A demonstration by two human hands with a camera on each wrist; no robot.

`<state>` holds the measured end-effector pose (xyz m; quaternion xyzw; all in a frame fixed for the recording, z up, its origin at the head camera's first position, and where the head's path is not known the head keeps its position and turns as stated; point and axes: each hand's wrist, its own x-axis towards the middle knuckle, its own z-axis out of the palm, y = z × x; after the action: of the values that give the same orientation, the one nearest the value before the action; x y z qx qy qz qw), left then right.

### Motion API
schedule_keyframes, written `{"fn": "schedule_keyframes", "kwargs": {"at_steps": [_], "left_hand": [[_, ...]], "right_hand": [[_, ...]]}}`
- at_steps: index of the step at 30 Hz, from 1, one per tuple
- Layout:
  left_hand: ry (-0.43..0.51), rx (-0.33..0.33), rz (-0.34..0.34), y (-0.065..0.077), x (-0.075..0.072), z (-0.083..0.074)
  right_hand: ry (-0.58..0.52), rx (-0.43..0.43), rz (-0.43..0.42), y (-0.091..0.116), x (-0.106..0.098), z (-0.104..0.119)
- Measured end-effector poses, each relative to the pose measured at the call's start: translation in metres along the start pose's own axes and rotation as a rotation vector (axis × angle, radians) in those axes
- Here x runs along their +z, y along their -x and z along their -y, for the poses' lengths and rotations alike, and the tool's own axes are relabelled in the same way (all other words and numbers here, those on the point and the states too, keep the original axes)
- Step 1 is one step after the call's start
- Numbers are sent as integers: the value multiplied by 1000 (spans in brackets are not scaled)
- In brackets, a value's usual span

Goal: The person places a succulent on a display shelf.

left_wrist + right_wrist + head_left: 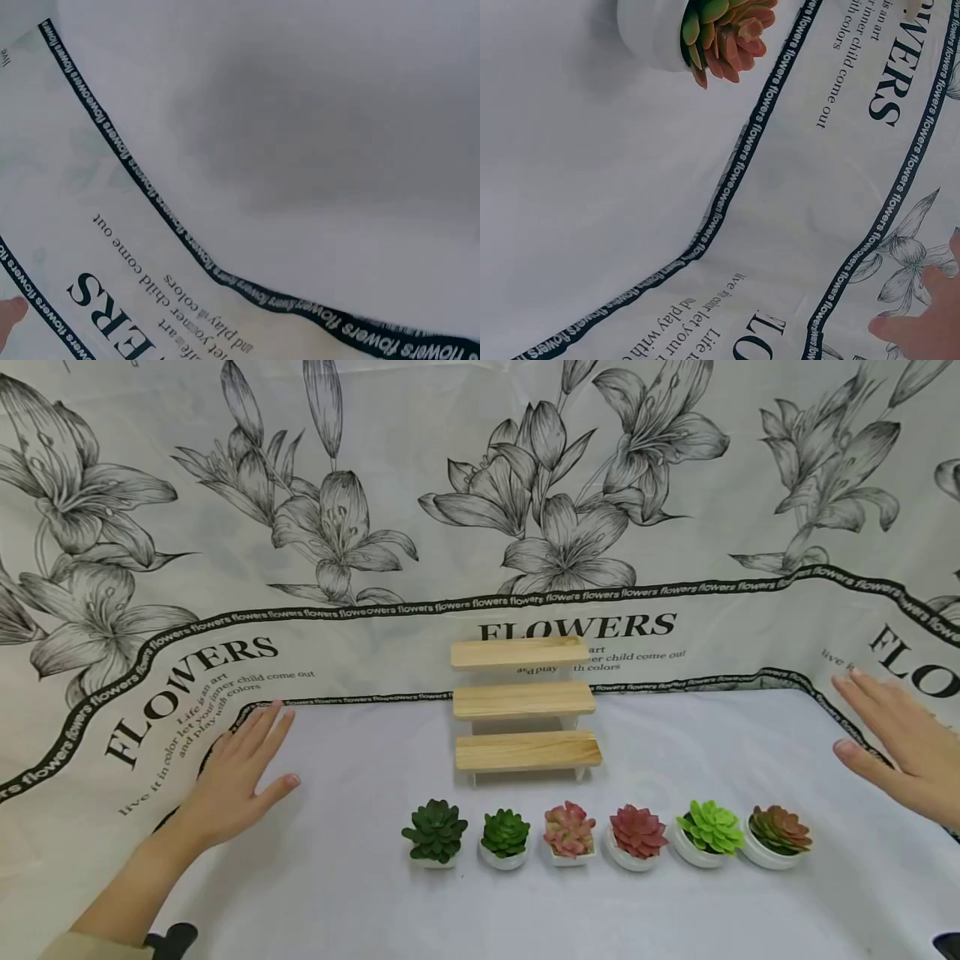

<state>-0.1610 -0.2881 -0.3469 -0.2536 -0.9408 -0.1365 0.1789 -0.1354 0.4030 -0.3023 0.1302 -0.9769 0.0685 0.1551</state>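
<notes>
Holding nothing, the left hand [236, 783] and right hand [903, 752] are fully outstretched, fingers straight, with a three-tiered wooden rack [527, 752] between them and six potted succulents [570, 831] lined up nearer the right hand.

Pale backdrop cloth [465, 402], lily prints [558, 539], black "FLOWERS" lettering [600, 626]; white tabletop [322, 893].

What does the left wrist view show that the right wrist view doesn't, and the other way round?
Only left wrist: a small part of the left hand, at the left edge.

Only right wrist: the red-and-green rosette succulent in a smooth white pot, part of the right hand, and a black-line lily print.

Both: white cloth and black bands lettered "flowers".
</notes>
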Motion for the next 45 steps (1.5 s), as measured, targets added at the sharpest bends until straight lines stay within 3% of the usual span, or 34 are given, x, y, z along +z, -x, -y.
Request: {"fn": "schedule_keyframes", "kwargs": {"at_steps": [3, 6, 10, 18, 22, 23, 25, 29, 30, 33, 42, 45], "left_hand": [[283, -91, 21, -4, 1, -3], [513, -201, 49, -6, 3, -6], [751, -293, 86, -11, 11, -6], [1133, -358, 153, -24, 47, -7], [1204, -397, 192, -34, 62, -15], [1216, -406, 204, -37, 64, -18], [1236, -417, 232, -42, 69, -21], [1273, -443, 273, -50, 80, -25], [1283, -449, 279, -52, 84, -26], [1315, -477, 291, -60, 96, -31], [1387, -535, 351, -78, 122, -46], [1408, -542, 366, -81, 128, -49]], "right_hand": [[-198, 7, 0, 0, 0, -2], [-356, 79, -14, 1, 2, -5], [-488, 129, -57, 5, 5, -10], [-634, 57, -131, 20, 23, -38], [-738, 38, -92, 29, 36, -48], [-726, 53, -77, 32, 49, -64], [-733, 69, -53, 37, 62, -76], [-748, 107, 21, 42, 73, -83], [-786, 105, 36, 42, 64, -68], [-809, 126, 77, 44, 56, -53], [-836, 186, 155, 54, 71, -58], [-824, 247, 227, 56, 75, -58]]}}
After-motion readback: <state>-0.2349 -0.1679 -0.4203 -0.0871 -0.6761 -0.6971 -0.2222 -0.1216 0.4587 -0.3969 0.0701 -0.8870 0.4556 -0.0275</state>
